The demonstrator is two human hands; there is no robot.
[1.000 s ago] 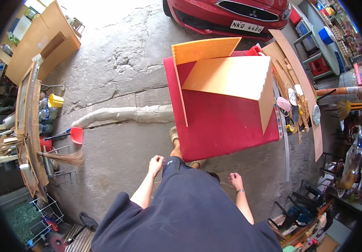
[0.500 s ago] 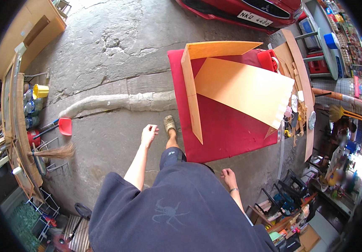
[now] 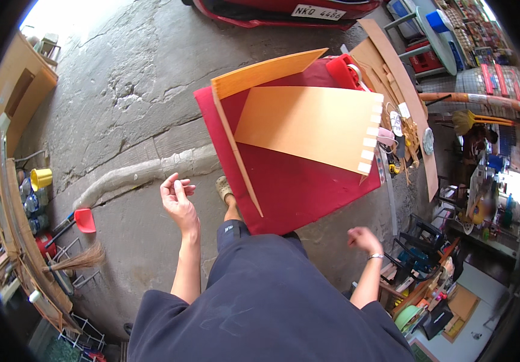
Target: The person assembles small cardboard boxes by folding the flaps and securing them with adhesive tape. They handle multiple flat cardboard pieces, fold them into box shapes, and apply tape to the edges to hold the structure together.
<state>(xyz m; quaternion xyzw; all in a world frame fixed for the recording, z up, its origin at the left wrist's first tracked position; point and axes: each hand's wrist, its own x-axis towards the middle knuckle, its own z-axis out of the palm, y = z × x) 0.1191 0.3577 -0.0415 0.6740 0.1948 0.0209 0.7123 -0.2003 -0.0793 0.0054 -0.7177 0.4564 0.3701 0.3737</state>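
Observation:
My left hand [image 3: 180,204] is raised over the floor to the left of a red-covered table [image 3: 296,199]. Its fingers are apart and nothing is in them. Above the floor by the table's near right side is my right hand [image 3: 367,240], slightly blurred, with its fingers curled in and nothing visible in them. On the red cover, two wooden boards stand on edge and meet at a corner: a long side board [image 3: 236,148] and a back board [image 3: 272,72]. A wide pale board [image 3: 311,123] with a notched right edge leans beside them. Neither hand touches the boards.
A red car [image 3: 260,17] is parked beyond the table. A grey cement ridge [image 3: 145,175] crosses the floor on the left. A red dustpan [image 3: 84,221] and a broom [image 3: 82,258] are at the left. Black chairs [image 3: 414,247] and shelves of clutter line the right.
My left hand has risen and opened, and my right hand has swung out to the right. The table and its boards have shifted left in the view. The boards keep their arrangement.

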